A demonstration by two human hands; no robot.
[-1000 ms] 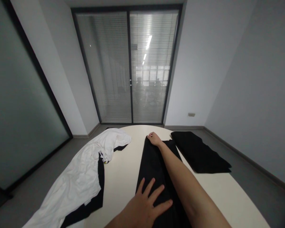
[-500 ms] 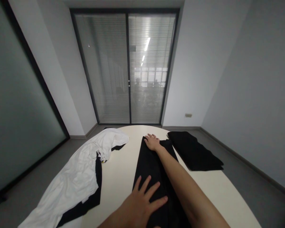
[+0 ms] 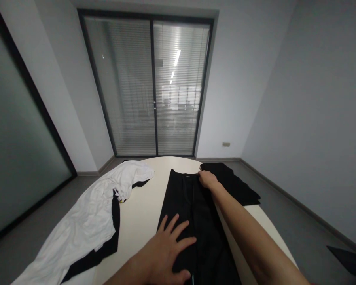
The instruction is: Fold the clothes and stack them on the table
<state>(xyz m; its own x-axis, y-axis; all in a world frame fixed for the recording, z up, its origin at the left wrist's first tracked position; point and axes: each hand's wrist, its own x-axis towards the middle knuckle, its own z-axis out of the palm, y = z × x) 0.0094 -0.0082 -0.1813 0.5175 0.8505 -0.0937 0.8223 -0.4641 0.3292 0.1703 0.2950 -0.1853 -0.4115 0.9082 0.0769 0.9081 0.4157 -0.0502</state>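
A pair of black trousers (image 3: 206, 221) lies lengthwise on the table, its waistband at the far end. My left hand (image 3: 170, 247) rests flat on the near left part of the trousers, fingers spread. At the far right corner of the waistband is my right hand (image 3: 207, 179), its fingers curled over the cloth edge. The fingertips there are partly hidden. Beside that hand, on the right, a folded black garment (image 3: 235, 186) touches or nearly touches the trousers; I cannot tell which.
The light round table (image 3: 136, 221) carries a crumpled white garment (image 3: 86, 225) along its left side, with black cloth (image 3: 106, 253) under it. A dark flat object (image 3: 348, 261) shows at the lower right. Beyond stand glass doors (image 3: 154, 87) with blinds.
My right hand has moved from the waistband's left part to its right corner, and the trousers now spread wider. My left hand stays flat on them. The view has shifted slightly.
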